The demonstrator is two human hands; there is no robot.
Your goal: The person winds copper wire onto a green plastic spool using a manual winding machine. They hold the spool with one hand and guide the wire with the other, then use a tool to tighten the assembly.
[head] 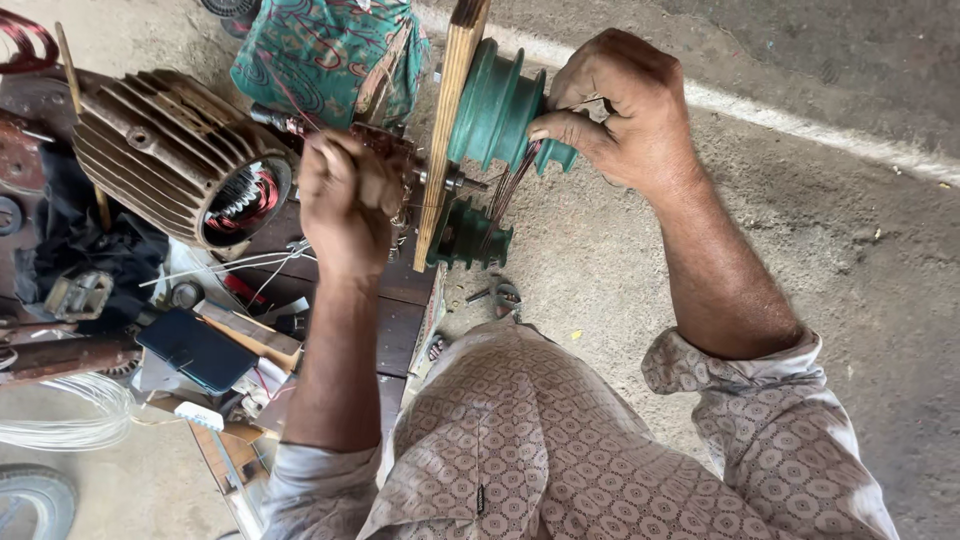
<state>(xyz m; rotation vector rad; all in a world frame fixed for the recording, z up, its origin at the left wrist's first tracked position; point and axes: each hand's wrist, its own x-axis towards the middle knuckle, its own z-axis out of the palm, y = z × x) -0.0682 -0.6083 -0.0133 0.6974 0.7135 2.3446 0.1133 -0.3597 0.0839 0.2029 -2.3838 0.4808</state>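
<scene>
A green stepped winding former [497,110] is mounted on a shaft through an upright wooden board [447,130]. My right hand [625,110] rests on the upper green former, fingertips pinching thin copper wire [505,190] that runs down to a lower green former [470,238]. My left hand [345,200] is closed around the crank handle on the other side of the board. A finned motor housing [175,150] with copper windings lies to the left.
A low dark wooden bench [395,320] holds a dark phone [197,350], small boxes and loose wires. White wire coils [70,415] and a tyre [35,500] lie at the lower left. Green patterned cloth [330,50] sits behind. Concrete floor spreads to the right.
</scene>
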